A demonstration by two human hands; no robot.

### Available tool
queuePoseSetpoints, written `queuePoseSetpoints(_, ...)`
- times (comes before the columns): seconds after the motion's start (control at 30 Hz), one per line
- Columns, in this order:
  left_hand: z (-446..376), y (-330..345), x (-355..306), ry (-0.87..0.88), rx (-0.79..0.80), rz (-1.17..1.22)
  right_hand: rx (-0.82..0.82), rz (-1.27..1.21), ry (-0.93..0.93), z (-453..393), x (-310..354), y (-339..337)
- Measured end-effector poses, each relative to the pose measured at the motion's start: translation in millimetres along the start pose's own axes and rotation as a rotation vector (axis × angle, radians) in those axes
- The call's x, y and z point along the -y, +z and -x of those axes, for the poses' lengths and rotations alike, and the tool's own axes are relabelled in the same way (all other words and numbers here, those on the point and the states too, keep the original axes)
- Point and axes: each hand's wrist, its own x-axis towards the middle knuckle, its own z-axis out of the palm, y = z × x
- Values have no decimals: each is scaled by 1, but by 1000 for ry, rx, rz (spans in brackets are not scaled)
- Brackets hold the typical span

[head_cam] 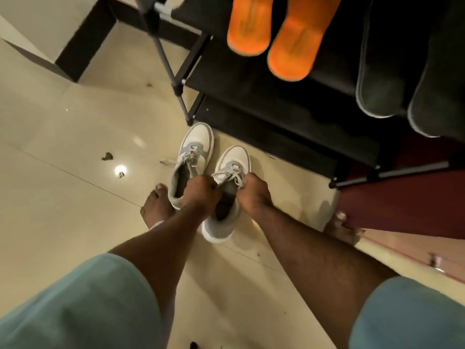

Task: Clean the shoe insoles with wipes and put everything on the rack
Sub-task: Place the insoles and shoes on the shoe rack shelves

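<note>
Gripping right sneaker (222, 197) | left hand (198, 191), right hand (255, 195) clenched on its collar | arms extended down

Two white-and-grey sneakers stand side by side on the floor, toes toward the rack (289, 127): left sneaker (190, 157) and right sneaker (227, 192), laces loose. Two orange insoles (271, 34) and two dark grey insoles (402, 71) lie on the rack's black shelves.

No lettering, brand mark or number can be read on any surface. Faint embossed marks on the pair of orange insoles (274, 34) lying on the rack (276, 117) are too blurred to read; the white-and-grey sneakers (208, 177) show no legible logo.
</note>
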Motion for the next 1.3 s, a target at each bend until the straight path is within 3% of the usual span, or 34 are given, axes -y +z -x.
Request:
queuePoseSetpoints(0.23,151,-42,-85,237,-24,117,-132,-97,-126,139,-22,-112)
queuePoseSetpoints(0.5,308,-74,-181,608,-175,96,-423,-241,-265,288,-63,-235)
queuePoseSetpoints(0.73,376,-50,-265,841,-210,117,-595,-205,-270,363,-116,-317)
queuePoseSetpoints(1.0,388,37,-341,823,24,281,-691,-174,-133,355,-204,-378)
queuePoseSetpoints(1.2,346,79,-362,732,316,358,-721,-257,-110,295,-234,-377)
queuePoseSetpoints(1.3,333,89,-363,708,386,374,-702,-242,-118,267,-242,-365)
